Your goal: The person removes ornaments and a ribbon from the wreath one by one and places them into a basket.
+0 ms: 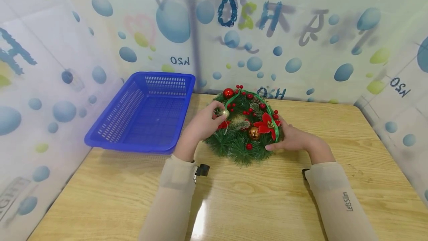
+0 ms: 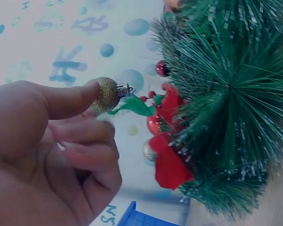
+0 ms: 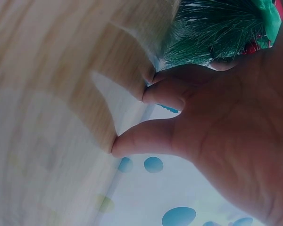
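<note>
Wreath is lying on the table, right of the basket. Left hand is pinching a gold bauble at the wreath's left edge; right hand is steadying its right rim, fingers relaxed. Other ornaments are remaining attached; basket holding nothing visible.

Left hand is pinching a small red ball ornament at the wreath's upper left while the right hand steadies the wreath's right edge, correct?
Not quite: the ball ornament in the left hand is gold glitter, not red, as the left wrist view shows. The right hand does steady the wreath.
</note>
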Motion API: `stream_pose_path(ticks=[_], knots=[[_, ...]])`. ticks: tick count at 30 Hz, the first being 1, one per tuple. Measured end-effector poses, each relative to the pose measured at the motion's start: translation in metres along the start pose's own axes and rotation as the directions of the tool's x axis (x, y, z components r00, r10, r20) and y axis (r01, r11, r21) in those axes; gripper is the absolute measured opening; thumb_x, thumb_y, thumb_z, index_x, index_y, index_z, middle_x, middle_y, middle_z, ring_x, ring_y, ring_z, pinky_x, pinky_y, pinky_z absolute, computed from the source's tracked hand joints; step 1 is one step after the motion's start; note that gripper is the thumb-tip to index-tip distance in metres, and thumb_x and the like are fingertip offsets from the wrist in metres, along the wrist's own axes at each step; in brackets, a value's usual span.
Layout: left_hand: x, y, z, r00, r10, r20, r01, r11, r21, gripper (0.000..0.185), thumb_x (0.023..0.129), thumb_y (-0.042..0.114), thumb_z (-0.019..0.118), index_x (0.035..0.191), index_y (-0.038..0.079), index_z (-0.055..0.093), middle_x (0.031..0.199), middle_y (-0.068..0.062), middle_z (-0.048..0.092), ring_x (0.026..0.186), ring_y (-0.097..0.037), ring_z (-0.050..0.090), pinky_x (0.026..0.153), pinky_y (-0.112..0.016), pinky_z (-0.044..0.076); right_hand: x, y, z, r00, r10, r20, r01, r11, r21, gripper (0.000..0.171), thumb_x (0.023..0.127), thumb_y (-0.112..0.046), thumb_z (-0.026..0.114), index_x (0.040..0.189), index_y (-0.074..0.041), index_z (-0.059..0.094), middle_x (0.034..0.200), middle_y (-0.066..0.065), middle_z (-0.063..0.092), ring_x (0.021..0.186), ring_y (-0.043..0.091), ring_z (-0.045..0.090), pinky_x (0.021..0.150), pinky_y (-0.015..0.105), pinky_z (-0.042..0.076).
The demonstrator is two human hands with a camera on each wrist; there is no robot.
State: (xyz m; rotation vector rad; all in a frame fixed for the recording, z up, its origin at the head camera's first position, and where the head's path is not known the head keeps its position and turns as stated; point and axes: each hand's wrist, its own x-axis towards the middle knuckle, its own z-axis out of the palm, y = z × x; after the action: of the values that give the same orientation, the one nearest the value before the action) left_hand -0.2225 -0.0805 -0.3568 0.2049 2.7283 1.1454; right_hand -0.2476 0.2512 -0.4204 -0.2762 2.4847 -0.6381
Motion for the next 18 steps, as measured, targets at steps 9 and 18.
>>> stream_pose_path(ticks=[9, 18], knots=[[0.007, -0.008, 0.003, 0.990, 0.083, -0.116, -0.083, 0.997, 0.003, 0.033, 0.107, 0.029, 0.067, 0.135, 0.012, 0.067, 0.164, -0.008, 0.048, 0.153, -0.035, 0.045, 0.124, -0.054, 0.040, 0.001, 0.000, 0.000, 1.000, -0.006, -0.007, 0.006, 1.000, -0.011, 0.150, 0.080, -0.080, 0.075, 0.165, -0.015, -0.030, 0.173, 0.038, -0.003, 0.157, 0.064, -0.003, 0.122, 0.079, 0.013], [0.015, -0.017, 0.008, 0.989, 0.104, -0.109, -0.108, 0.994, -0.033, 0.031, 0.103, 0.029, 0.073, 0.130, 0.014, 0.071, 0.145, -0.010, 0.066, 0.125, -0.034, 0.064, 0.105, -0.051, 0.053, 0.000, -0.001, 0.000, 1.000, 0.001, -0.001, -0.001, 1.000, -0.006, 0.150, 0.081, -0.080, 0.075, 0.165, -0.013, -0.030, 0.172, 0.038, -0.006, 0.157, 0.064, -0.005, 0.123, 0.079, 0.012]])
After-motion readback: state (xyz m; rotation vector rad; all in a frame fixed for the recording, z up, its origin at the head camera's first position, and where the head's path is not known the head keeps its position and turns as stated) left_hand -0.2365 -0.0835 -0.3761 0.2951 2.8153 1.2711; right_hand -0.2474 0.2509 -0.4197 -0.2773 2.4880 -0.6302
